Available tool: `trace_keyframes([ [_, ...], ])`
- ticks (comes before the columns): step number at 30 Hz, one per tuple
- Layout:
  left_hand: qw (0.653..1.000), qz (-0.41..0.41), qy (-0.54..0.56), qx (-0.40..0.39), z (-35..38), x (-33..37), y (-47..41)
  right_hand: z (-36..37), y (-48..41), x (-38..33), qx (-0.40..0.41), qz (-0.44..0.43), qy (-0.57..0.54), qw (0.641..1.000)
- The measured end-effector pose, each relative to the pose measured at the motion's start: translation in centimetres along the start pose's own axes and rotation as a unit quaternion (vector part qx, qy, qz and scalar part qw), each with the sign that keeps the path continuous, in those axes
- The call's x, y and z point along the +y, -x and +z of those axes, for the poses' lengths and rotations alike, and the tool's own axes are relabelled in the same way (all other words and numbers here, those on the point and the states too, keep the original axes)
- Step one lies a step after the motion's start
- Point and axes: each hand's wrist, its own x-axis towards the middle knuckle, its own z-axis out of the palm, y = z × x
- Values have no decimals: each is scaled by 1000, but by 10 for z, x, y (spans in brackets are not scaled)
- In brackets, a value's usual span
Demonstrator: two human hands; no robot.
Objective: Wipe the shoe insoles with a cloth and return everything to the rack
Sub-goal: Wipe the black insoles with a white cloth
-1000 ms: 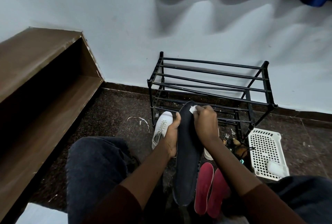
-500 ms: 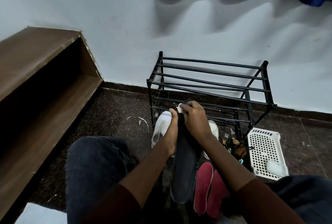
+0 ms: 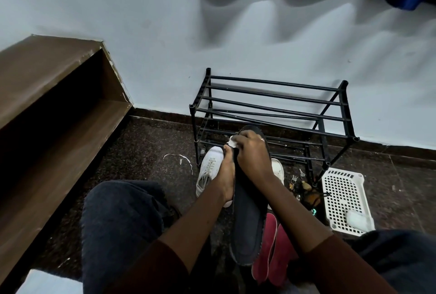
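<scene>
A long black insole [image 3: 249, 220] is held upright in front of me, its toe end pointing toward the rack. My left hand [image 3: 227, 175] grips its left edge from the side. My right hand [image 3: 253, 153] presses a small white cloth [image 3: 232, 142] onto the insole's upper left part, fingers curled over the cloth. Two red insoles [image 3: 271, 249] lie on the floor just right of the black one. One white sneaker [image 3: 208, 168] lies left of my hands; another white sneaker [image 3: 278, 168] shows partly behind my right wrist. The black metal rack [image 3: 271, 109] stands empty against the wall.
A white perforated plastic basket [image 3: 342, 197] with a pale object inside sits right of the rack. Small keys and trinkets [image 3: 304, 187] lie by the rack's right leg. A brown wooden shelf [image 3: 47, 116] runs along the left. A white lace [image 3: 179, 158] lies on the dark floor.
My right hand with the cloth slid left across the insole's toe end, then slightly back down. The insole and my left hand shifted a little.
</scene>
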Motion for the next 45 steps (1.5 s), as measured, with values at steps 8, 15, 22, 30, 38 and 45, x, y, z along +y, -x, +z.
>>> trace_keyframes([
  [8, 999, 34, 12, 3, -6, 4, -1, 3, 12, -6, 13, -9, -5, 1000],
  [15, 1000, -3, -13, -16, -6, 6, -6, -8, -10, 5, 113, 102, 37, 988],
  [22, 996, 0, -86, -33, -6, 2, -5, -4, -14, 6, 84, 90, 7, 992],
  [30, 1000, -26, -6, -13, -10, 3, -7, 3, 12, 0, 2, -17, 2, 1000],
  [38, 997, -6, -3, -72, -10, 8, -6, -8, 8, 5, 61, 89, 88, 990],
  [45, 998, -16, -30, -43, -14, 11, -11, 1, 7, -2, 34, 33, -7, 999],
])
